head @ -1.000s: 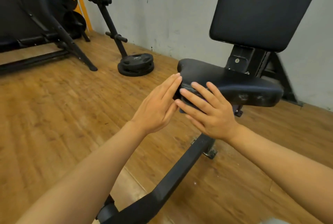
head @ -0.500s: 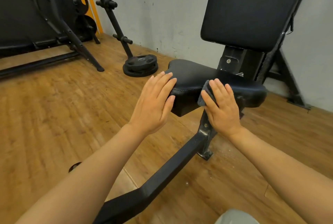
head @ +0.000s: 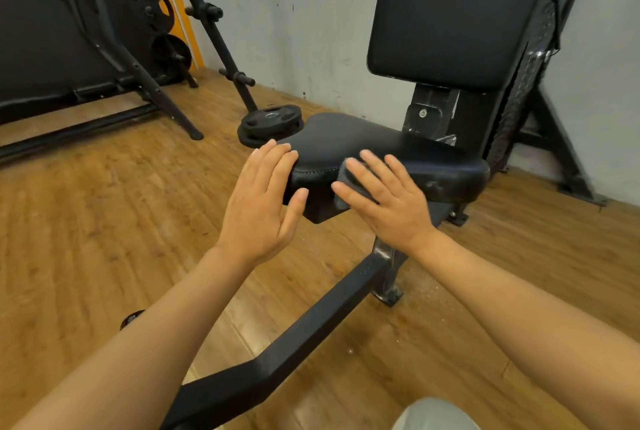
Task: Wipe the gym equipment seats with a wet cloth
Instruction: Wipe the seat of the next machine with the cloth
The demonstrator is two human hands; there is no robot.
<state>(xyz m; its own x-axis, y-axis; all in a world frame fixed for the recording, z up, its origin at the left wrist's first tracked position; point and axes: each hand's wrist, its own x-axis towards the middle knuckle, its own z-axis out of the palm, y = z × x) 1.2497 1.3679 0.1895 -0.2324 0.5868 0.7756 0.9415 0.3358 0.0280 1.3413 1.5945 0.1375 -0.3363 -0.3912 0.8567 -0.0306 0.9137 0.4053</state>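
The right hand (head: 388, 201) has moved from the left front corner of the seat pad (head: 381, 156), where it lay against the left hand a second ago, to the middle of the pad's front edge, carrying the grey cloth (head: 343, 187) with it; over the last half second it has barely shifted. In my judgement this marks a wiping pass along the front lip in progress, with the top surface further back and the right end, which shows pale scuffs, yet to be covered. The right hand lies flat, fingers straight and spread, pressing the cloth onto the rounded front edge; only a fold of cloth shows beneath the index finger and thumb. The left hand (head: 259, 208) is likewise open, fingers straight and together, the fingertips resting on the left front corner of the pad as though steadying it; it has kept that station throughout. Both forearms reach forward from the lower corners of the view. Behind the seat rises the upright backrest pad (head: 450, 14) on its black frame (head: 311, 332). Weight plates (head: 270, 123) lie on the wooden floor (head: 104, 221) just left of the seat, with a plate rack (head: 207, 21) against the wall.
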